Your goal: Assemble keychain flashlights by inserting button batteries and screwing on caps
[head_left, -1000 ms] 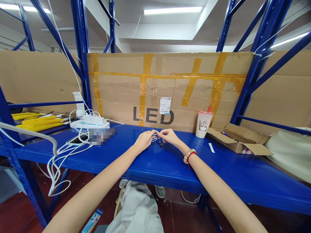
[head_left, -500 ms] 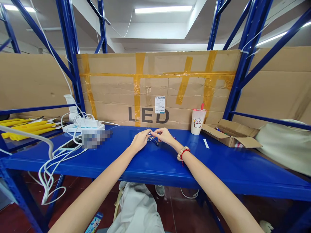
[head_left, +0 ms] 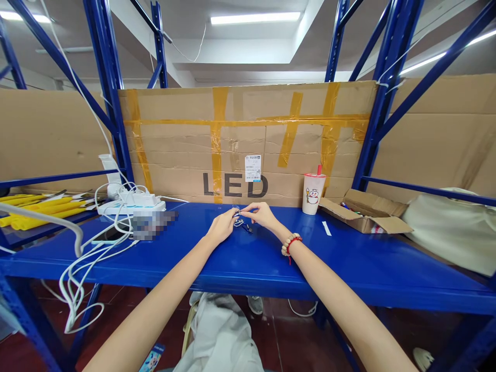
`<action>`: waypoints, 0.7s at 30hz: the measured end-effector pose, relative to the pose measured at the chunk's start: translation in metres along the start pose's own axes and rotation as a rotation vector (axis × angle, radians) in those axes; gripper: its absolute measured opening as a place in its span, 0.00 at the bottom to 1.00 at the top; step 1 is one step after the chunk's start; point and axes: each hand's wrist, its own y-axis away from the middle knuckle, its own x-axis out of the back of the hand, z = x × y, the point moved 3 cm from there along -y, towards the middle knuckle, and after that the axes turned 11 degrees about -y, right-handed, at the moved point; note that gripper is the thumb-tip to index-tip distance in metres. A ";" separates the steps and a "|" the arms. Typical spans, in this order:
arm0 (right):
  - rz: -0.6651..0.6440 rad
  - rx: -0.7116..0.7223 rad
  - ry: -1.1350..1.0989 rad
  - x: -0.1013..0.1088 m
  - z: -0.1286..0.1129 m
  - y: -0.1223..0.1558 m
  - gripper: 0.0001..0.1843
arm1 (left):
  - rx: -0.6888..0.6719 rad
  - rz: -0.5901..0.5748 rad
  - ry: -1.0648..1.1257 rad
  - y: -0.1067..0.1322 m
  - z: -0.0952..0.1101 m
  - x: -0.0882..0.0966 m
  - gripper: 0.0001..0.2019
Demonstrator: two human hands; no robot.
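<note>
A small dark cord point(head_left: 238, 223), looped and with paler bits, sits at the far middle of my view, just above the tabletop point(head_left: 271, 263) or on it; I can't tell which. Its top end lies between the fingertips of the two hands, and a dark tail trails to the right, under the right hand. The left hand point(head_left: 222, 226) comes in palm down with fingers bent, its tips grasping that top end. The right hand point(head_left: 263, 214) meets it from the other side, wrist arched, thumb and forefinger pinching at the same spot. I see both forearms stretched well forward, converging, the right wrist wearing a beaded bracelet point(head_left: 285, 248) with a red string. The surface under them is glossy blue. To the right I have a white paper strip point(head_left: 326, 228), a cup point(head_left: 311, 196) with a red straw, a cardboard box point(head_left: 393, 225) with its flaps spread and a pale bag point(head_left: 451, 227). To the left are a white power strip point(head_left: 132, 205), tangled white cables point(head_left: 72, 299) and yellow-handled tools point(head_left: 52, 211). Behind stands a taped cardboard panel point(head_left: 178, 150) lettered LED, framed by blue uprights point(head_left: 101, 57), with a lit tube point(head_left: 256, 18) on the ceiling.
</note>
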 end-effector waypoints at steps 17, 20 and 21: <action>-0.126 -0.082 -0.054 0.006 -0.017 0.004 0.20 | -0.091 -0.031 0.141 0.005 0.011 0.008 0.06; -0.144 -0.085 -0.029 0.006 -0.020 0.005 0.20 | -0.099 -0.042 0.148 0.006 0.012 0.008 0.05; -0.149 -0.090 -0.024 0.006 -0.020 0.006 0.19 | -0.104 -0.041 0.151 0.006 0.012 0.008 0.04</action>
